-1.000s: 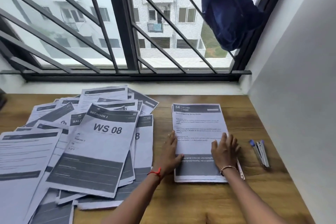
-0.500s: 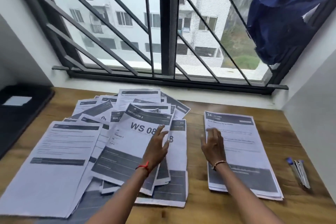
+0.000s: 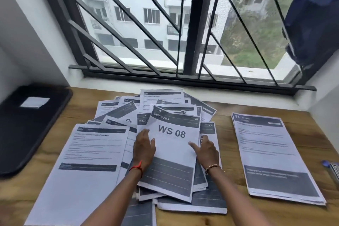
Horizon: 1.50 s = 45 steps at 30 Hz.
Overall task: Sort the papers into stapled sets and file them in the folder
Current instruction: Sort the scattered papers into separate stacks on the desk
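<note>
A loose heap of printed papers (image 3: 117, 113) covers the middle of the wooden desk. On top lies the sheet headed "BEDROOM 3, WS 08" (image 3: 174, 152). My left hand (image 3: 144, 147) rests at that sheet's left edge and my right hand (image 3: 206, 149) at its right edge, thumbs on top. Whether the fingers pinch the sheet is unclear. A squared stack with "34" at its head (image 3: 271, 154) lies apart on the right. A stapler (image 3: 333, 170) shows at the right edge. A black folder (image 3: 27, 126) lies at the left.
A large text sheet (image 3: 88, 163) lies at the left front of the heap. The window sill and metal grille (image 3: 183, 77) close off the back. White walls stand on both sides. Dark blue cloth (image 3: 315, 20) hangs at the upper right.
Both hands have left the "34" stack and moved left onto the heap, ending on either side of the WS 08 sheet. The view has swung left, showing the black folder.
</note>
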Motion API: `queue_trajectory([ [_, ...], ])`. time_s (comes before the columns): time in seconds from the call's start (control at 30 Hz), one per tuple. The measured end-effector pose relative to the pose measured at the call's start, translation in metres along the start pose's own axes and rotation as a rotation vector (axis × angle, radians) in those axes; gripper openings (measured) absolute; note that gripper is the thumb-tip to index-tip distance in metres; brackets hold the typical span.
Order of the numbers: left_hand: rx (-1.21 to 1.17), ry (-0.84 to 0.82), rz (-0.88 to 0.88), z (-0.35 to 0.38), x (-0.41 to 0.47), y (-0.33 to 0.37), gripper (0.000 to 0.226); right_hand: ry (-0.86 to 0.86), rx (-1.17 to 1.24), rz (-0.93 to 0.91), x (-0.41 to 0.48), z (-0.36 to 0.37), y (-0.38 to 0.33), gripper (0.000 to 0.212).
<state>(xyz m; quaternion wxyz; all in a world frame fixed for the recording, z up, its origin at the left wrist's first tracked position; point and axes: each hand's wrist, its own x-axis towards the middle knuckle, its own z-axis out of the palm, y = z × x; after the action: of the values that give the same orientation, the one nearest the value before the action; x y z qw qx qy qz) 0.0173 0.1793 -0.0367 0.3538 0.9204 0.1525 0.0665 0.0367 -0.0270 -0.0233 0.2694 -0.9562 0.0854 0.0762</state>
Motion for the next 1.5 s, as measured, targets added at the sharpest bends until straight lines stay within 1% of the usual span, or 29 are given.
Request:
queue_trajectory([
  [0.07,0.028,0.016,-0.033,-0.002,-0.001,-0.004,0.047,0.009,0.082,0.066,-0.001,0.004,-0.003,0.053],
  [0.13,0.043,0.025,-0.044,-0.003,-0.001,-0.005,0.045,0.011,0.114,0.095,0.001,0.005,-0.005,0.049],
  [0.33,0.160,0.050,-0.080,-0.004,0.007,0.002,0.045,0.063,0.156,0.129,0.012,0.001,-0.002,0.026],
  [0.43,0.156,0.070,-0.095,-0.002,0.008,0.007,0.044,0.155,0.191,0.138,0.017,-0.004,0.002,0.013],
  [0.57,0.146,0.102,-0.140,-0.001,0.009,0.001,0.046,0.308,0.282,0.179,0.020,-0.013,0.002,0.017],
  [0.7,0.066,0.103,-0.136,-0.005,0.013,-0.008,0.044,0.369,0.350,0.183,0.024,-0.020,0.001,0.023],
  [0.8,-0.112,0.146,-0.075,-0.007,0.016,-0.013,0.048,0.338,0.392,0.151,0.026,-0.013,0.001,0.022],
  [0.9,-0.231,0.190,-0.077,-0.012,0.020,-0.013,0.051,0.304,0.408,0.126,0.026,-0.003,-0.004,0.021],
  [0.97,-0.235,0.196,-0.065,-0.016,0.022,-0.011,0.039,0.295,0.408,0.117,0.025,0.003,-0.009,0.021],
  [1.03,-0.224,0.208,-0.047,-0.017,0.026,-0.012,0.010,0.289,0.398,0.107,0.025,0.008,-0.014,0.021],
  [1.07,-0.221,0.213,-0.042,-0.017,0.029,-0.014,0.007,0.287,0.389,0.104,0.025,0.010,-0.017,0.021],
  [1.1,-0.222,0.212,-0.048,-0.017,0.031,-0.016,0.014,0.289,0.383,0.102,0.024,0.012,-0.019,0.021],
  [1.13,-0.227,0.212,-0.056,-0.017,0.033,-0.018,0.016,0.293,0.381,0.102,0.024,0.015,-0.021,0.021],
  [1.23,-0.245,0.235,-0.054,-0.015,0.038,-0.020,0.004,0.307,0.382,0.115,0.021,0.019,-0.023,0.022],
  [1.3,-0.264,0.241,-0.020,-0.011,0.037,-0.020,0.011,0.317,0.383,0.115,0.021,0.022,-0.023,0.021],
  [1.37,-0.320,0.180,0.035,-0.009,0.031,-0.018,0.017,0.322,0.381,0.116,0.022,0.026,-0.022,0.022],
  [1.4,-0.326,0.139,0.083,-0.008,0.026,-0.017,0.024,0.325,0.379,0.117,0.022,0.028,-0.021,0.022],
  [1.43,-0.303,0.110,0.142,-0.005,0.020,-0.016,0.032,0.330,0.373,0.116,0.023,0.029,-0.020,0.022],
  [1.5,-0.169,0.113,0.252,0.002,0.011,-0.018,0.047,0.333,0.357,0.117,0.023,0.030,-0.017,0.021],
])
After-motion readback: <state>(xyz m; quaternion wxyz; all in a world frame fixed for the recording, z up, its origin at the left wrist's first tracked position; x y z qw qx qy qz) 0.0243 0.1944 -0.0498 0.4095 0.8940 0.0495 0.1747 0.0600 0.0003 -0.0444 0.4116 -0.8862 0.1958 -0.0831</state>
